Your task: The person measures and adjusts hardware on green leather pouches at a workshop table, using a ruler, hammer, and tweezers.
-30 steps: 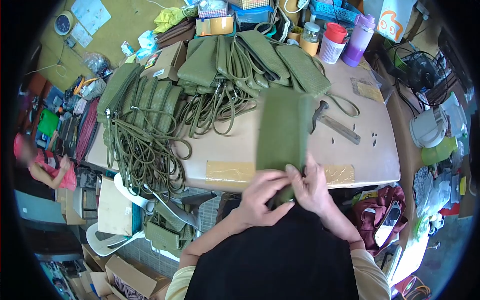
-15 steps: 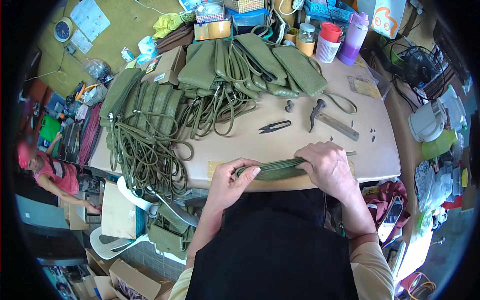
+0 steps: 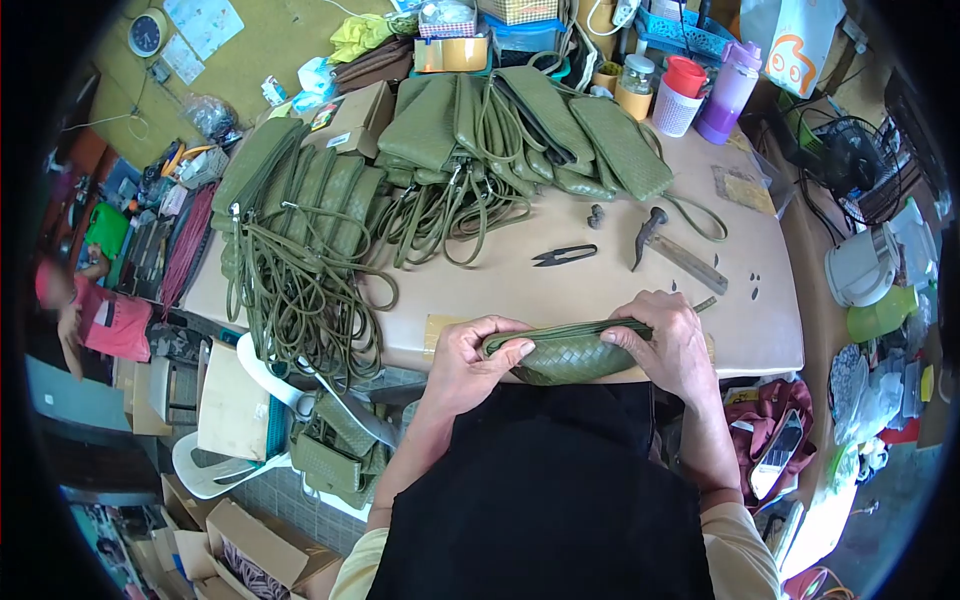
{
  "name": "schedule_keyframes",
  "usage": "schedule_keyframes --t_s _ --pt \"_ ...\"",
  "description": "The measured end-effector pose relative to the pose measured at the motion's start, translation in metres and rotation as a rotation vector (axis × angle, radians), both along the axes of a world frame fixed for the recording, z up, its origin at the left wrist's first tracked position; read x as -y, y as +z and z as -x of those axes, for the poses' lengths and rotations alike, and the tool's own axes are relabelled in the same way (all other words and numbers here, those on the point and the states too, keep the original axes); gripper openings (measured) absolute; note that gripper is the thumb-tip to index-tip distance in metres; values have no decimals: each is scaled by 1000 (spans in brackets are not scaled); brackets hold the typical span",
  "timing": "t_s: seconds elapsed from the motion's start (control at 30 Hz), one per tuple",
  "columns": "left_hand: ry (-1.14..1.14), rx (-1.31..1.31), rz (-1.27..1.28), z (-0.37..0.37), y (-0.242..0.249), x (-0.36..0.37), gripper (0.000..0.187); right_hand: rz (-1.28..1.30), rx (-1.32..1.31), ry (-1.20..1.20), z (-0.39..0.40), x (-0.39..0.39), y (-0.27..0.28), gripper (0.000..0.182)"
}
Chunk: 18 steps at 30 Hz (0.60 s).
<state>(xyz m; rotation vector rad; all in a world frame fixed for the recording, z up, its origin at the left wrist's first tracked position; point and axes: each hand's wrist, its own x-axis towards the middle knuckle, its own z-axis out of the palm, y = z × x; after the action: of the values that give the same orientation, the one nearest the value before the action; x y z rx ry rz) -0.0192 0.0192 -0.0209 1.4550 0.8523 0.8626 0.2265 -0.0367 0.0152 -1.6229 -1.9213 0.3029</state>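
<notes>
A green woven pouch (image 3: 575, 360) is stretched between my two hands at the front edge of the table, its zipped-looking top edge up and its woven face towards me. My left hand (image 3: 472, 365) is closed on the pouch's left end, thumb on the near side. At the other end, my right hand (image 3: 675, 345) grips the top edge with its thumb pressed on the face. A thin green strip (image 3: 706, 303) sticks out beyond the right hand. Further back on the table lie black thread snips (image 3: 565, 256), a hammer (image 3: 688, 263) and a small metal piece (image 3: 596, 216).
Stacks of green woven pouches (image 3: 425, 135) with looped straps (image 3: 300, 290) cover the table's left and back. A tumbler (image 3: 728, 95), a red-lidded cup (image 3: 680, 98) and a jar (image 3: 635, 88) stand behind. A co-worker (image 3: 110, 315) sits at far left. A white chair (image 3: 270, 375) stands left.
The pouch has turned so more of its woven face shows. My right thumb has come round to its near side. The co-worker's outstretched arm has drawn back. The whole view has shifted slightly.
</notes>
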Motion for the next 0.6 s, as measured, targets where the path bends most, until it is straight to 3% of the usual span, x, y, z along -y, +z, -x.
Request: schedule_keyframes --t_s 0.23,0.4,0.6 --pt "-37 42 104 8 1 -1 21 -6 -49 54 2 4 5 27" --pt "-95 318 227 11 -8 -3 20 -36 -40 51 3 6 10 27" --pt "-157 182 169 14 9 -1 23 -26 -39 34 2 8 9 25"
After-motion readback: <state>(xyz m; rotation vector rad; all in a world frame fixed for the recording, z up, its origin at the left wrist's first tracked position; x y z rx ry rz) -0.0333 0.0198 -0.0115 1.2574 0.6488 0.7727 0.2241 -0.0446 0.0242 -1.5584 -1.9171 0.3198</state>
